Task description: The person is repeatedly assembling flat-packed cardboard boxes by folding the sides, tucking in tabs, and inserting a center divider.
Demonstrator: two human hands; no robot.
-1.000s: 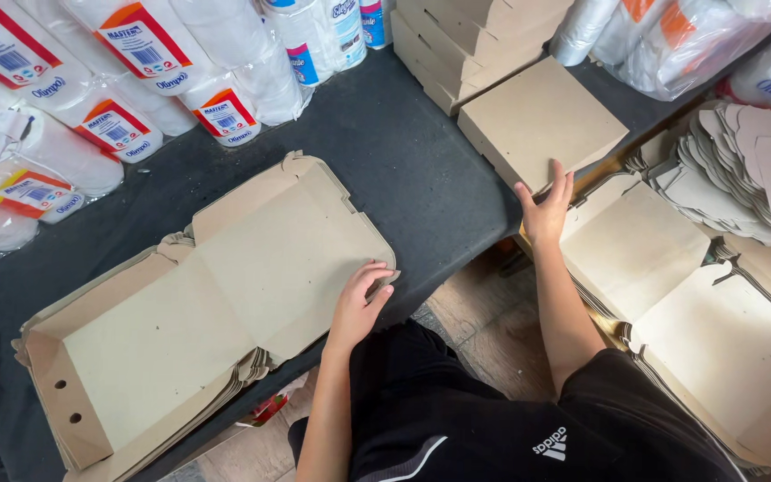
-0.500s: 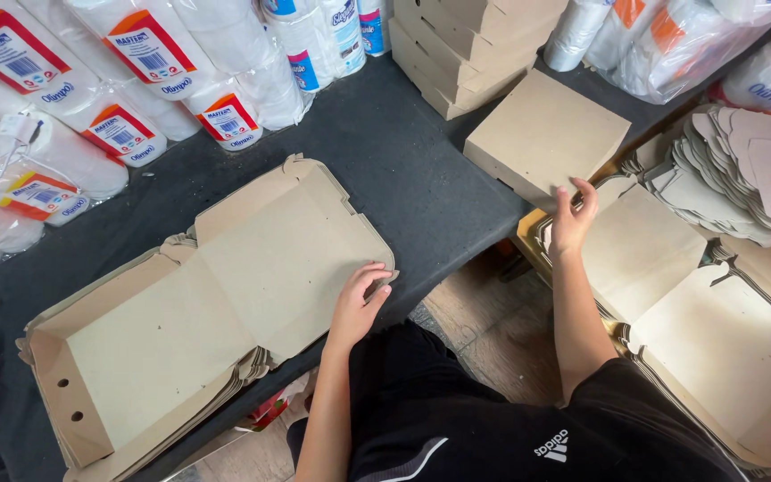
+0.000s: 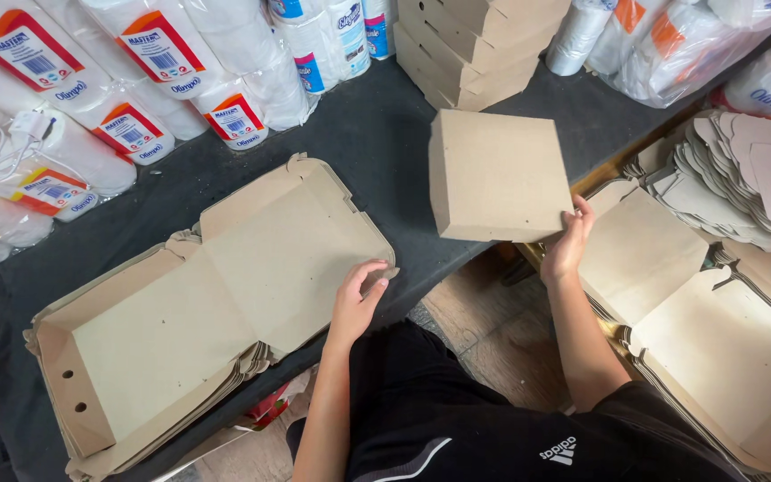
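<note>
Brown cardboard, matte and stiff: one folded square box (image 3: pixel 500 176) lies closed on the dark worktop (image 3: pixel 385 134), its near corner pinched by the right hand (image 3: pixel 567 245). The left hand (image 3: pixel 356 302) rests open, fingers spread, on a stack of unfolded blanks (image 3: pixel 207 312) with small round holes. More flat blanks (image 3: pixel 707 303) lie at right; wrapped paper rolls (image 3: pixel 136 80) line the back.

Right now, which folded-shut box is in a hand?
The closed box lying alone on the dark table; the right hand holds its near corner. The others sit stacked behind, untouched.
</note>
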